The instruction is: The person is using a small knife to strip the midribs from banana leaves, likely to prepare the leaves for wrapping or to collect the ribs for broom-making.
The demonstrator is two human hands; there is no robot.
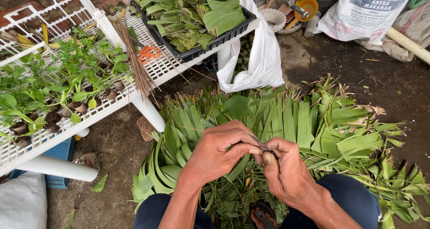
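Head view is showing 2 bare hands meeting just above a heap of leaf strips. Left hand (215, 155) is curling its fingers closed around a narrow green leaf strip (237, 168), which is running down and away beneath the palm. Right hand (284, 168) is pinching shut on a thin, grey, blade-like metal piece (256, 141), its thumb pressing on top and the tip of the metal slanting up toward the left hand's knuckles. Both hands are touching at the fingertips, so the strip and the metal piece are sitting right between them; what kind of tool the metal is cannot be told.

Under the hands, a pile of long leaves (304, 130) is lying fanned on the bare dirt floor, flat, ribbed, glossy and cut square at many ends. Dark trousers (354, 197) are covering the knees at either side.

Farther out, a white plastic bag (264, 59) is hanging from a white lattice rack (112, 108). On that rack, small seedlings (67, 77) are standing in cups, a bundle of thin brown sticks (134, 59) is lying beside orange-handled scissors (149, 54), and a black crate (210, 43) is holding stacked, folded green leaf pieces.
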